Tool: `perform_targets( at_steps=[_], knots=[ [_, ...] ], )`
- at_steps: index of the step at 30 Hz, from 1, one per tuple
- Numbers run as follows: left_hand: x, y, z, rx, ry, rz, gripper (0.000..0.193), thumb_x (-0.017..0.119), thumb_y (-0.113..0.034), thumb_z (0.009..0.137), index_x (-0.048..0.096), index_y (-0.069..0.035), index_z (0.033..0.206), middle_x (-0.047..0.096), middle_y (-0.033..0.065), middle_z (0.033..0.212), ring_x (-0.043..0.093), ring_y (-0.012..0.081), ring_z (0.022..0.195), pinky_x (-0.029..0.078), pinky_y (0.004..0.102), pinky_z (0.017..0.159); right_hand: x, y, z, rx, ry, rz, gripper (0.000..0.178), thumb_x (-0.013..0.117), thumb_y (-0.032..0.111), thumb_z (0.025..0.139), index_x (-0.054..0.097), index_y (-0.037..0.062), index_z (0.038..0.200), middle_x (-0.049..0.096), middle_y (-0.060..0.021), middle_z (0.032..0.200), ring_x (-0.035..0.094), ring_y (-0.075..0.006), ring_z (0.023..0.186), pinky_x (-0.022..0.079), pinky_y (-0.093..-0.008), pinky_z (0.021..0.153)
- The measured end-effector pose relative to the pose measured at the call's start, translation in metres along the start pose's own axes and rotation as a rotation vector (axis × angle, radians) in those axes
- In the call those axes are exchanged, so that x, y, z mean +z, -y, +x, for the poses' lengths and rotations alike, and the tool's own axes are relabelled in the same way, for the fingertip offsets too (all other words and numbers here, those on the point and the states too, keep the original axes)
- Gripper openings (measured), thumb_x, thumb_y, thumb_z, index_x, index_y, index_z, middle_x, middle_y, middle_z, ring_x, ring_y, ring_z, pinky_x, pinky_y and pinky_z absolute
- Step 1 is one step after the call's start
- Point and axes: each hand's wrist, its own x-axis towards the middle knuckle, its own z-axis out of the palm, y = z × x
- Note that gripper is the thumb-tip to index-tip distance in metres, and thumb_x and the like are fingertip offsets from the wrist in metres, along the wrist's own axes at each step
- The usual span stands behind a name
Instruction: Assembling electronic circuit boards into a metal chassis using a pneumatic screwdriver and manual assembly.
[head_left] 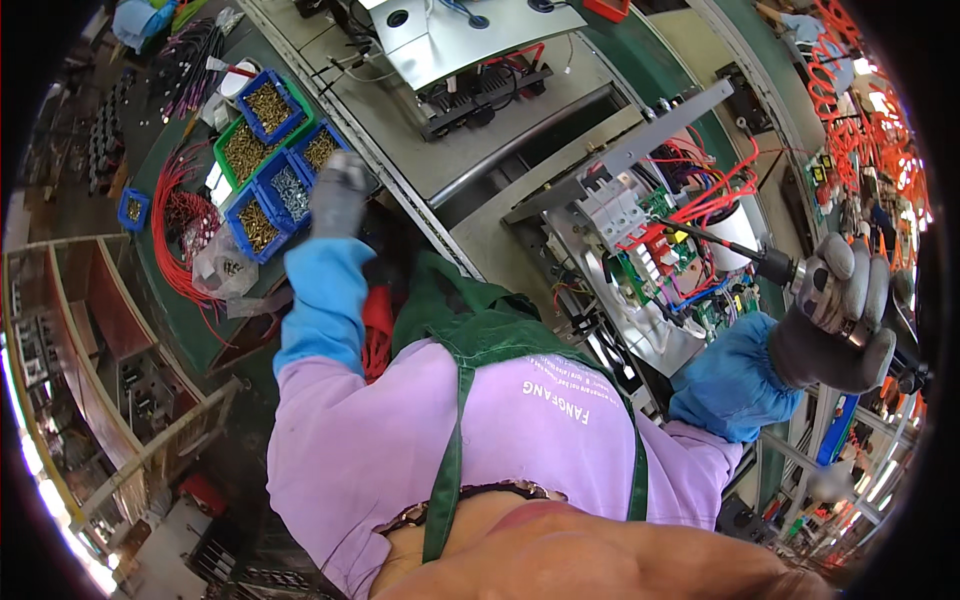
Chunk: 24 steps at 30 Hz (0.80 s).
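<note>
My left hand [340, 200], in a grey glove, is at the right edge of a group of small screw bins. Its fingers are bunched together; anything between them is too small to make out. Closest to it are a blue bin of brass-coloured screws [320, 150] and a blue bin of silver screws [290, 192]. My right hand [845, 310], also gloved, grips a power screwdriver [775, 266]. The tool's long dark shaft points left over an open electrical assembly [640, 265] with breakers, circuit boards and red wires. Whether the tip touches anything is unclear.
A green bin [245, 152] and other blue bins hold more screws. Bundled red wires [170, 240] and a clear plastic bag [222, 265] lie left of them. A metal-cased unit [465, 40] stands at the far side. Coiled orange hoses [835, 90] hang at far right.
</note>
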Motion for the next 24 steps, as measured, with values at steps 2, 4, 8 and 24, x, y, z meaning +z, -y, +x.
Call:
perform_targets(
  at_steps=[2, 4, 8, 24],
  knots=[
    [-0.039, -0.036, 0.036, 0.318, -0.176, 0.406, 0.024, 0.040, -0.016, 0.099, 0.056, 0.002, 0.098, 0.059, 0.0077, 0.092, 0.053, 0.0124, 0.078, 0.048, 0.0245, 0.067, -0.004, -0.005, 0.001, 0.017, -0.006, 0.020, 0.030, 0.062, 0.017, 0.072, 0.055, 0.0064, 0.099, 0.039, 0.0079, 0.065, 0.041, -0.0075, 0.065, 0.032, -0.0292, 0.077],
    [-0.127, -0.073, 0.079, 0.684, -0.075, 0.579, 0.013, 0.050, -0.007, 0.093, 0.056, 0.003, 0.100, 0.060, 0.0075, 0.094, 0.057, 0.0136, 0.081, 0.050, 0.0246, 0.072, -0.012, -0.007, 0.005, 0.156, 0.056, 0.076, 0.031, 0.063, 0.018, 0.071, 0.054, 0.0054, 0.098, 0.036, 0.0067, 0.064, 0.040, -0.0081, 0.064, 0.033, -0.0297, 0.078],
    [-0.035, -0.074, 0.068, 0.157, -0.313, 1.038, 0.033, 0.059, -0.004, 0.085, 0.056, 0.000, 0.118, 0.063, 0.0121, 0.105, 0.063, 0.0228, 0.088, 0.052, 0.0297, 0.080, -0.009, -0.018, 0.002, 0.100, -0.005, -0.016, 0.034, 0.062, 0.019, 0.072, 0.055, 0.0051, 0.102, 0.035, 0.0062, 0.065, 0.039, -0.0078, 0.064, 0.033, -0.0296, 0.078],
    [-0.028, -0.006, 0.126, -0.350, 0.045, 2.303, 0.029, 0.045, -0.014, 0.092, 0.061, -0.007, 0.115, 0.057, 0.0168, 0.124, 0.056, 0.0333, 0.113, 0.049, 0.0415, 0.091, -0.013, -0.039, 0.007, 0.105, 0.309, -0.102, 0.051, 0.056, 0.021, 0.080, 0.048, 0.0047, 0.127, 0.039, 0.0063, 0.073, 0.039, -0.0077, 0.065, 0.031, -0.0287, 0.071]
  ],
)
